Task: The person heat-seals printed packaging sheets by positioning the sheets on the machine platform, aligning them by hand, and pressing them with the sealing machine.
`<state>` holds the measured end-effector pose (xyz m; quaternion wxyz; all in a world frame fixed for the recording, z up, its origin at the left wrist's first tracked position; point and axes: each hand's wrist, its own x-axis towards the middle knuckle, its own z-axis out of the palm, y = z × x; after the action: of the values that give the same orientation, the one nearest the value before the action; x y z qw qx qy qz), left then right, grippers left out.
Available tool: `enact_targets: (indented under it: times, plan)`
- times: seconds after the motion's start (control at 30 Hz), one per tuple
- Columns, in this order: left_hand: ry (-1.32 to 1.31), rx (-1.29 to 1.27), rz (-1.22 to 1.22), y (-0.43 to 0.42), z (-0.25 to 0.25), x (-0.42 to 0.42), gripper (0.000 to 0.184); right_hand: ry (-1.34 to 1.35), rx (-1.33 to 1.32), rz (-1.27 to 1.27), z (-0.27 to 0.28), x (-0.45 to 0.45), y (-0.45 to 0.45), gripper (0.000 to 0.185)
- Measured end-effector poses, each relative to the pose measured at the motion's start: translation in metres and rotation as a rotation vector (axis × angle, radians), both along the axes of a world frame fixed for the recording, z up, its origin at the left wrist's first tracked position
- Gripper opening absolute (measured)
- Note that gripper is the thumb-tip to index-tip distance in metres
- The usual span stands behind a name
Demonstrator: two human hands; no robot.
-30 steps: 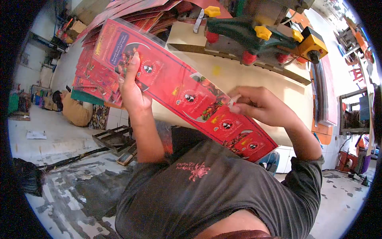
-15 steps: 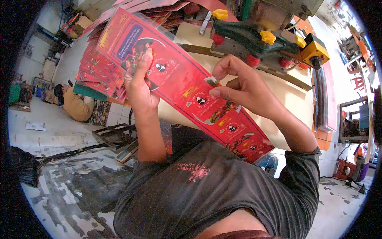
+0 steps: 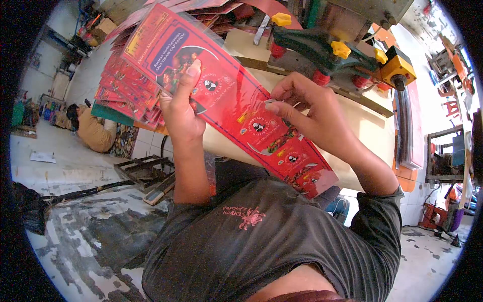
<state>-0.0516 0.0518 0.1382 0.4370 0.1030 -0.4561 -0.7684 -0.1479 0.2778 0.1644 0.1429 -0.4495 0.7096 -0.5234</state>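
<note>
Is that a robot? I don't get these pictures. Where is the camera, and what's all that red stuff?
No robot here! These are a person's own bare hands. Every picture comes from one camera worn on the person's head, looking forward and down, so you also see their dark shirt.

The left hand holds a long red printed strip, with its thumb on top. The right hand has its fingertips at the strip's edge; whether they pinch it is hard to see.

Behind is a pale surface with a machine on it: a green bar and yellow knobs. More red sheets are heaped at the left. Another person is farther off.
</note>
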Motion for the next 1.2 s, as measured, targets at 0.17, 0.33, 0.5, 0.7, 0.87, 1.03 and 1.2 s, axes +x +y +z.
enact_targets:
  times: [0.17, 0.33, 0.5, 0.7, 0.87, 1.03, 1.2]
  plan:
    - [0.005, -0.003, 0.046, 0.004, 0.002, 0.001, 0.032, 0.069, -0.017, -0.049, -0.005, 0.007, 0.0, 0.02]
    - [0.014, -0.017, 0.037, 0.009, 0.007, 0.002, 0.031, -0.108, 0.066, -0.066, -0.003, 0.002, 0.001, 0.02]
    - [0.007, -0.029, 0.05, 0.014, 0.009, 0.002, 0.029, -0.146, 0.055, -0.073, -0.012, -0.002, 0.001, 0.021]
    - [-0.014, -0.067, 0.069, 0.016, 0.01, 0.003, 0.025, -0.239, 0.145, 0.056, -0.017, -0.013, 0.004, 0.019]
    - [0.008, -0.067, 0.036, 0.021, 0.015, 0.004, 0.026, -0.408, 0.136, 0.102, -0.019, -0.017, 0.005, 0.019]
    - [-0.012, -0.04, -0.008, 0.01, 0.005, 0.006, 0.03, -0.428, 0.095, 0.156, -0.023, -0.02, 0.006, 0.02]
    - [0.021, 0.081, -0.196, 0.006, -0.004, 0.016, 0.031, -0.358, 0.044, 0.059, -0.033, -0.027, 0.003, 0.023]
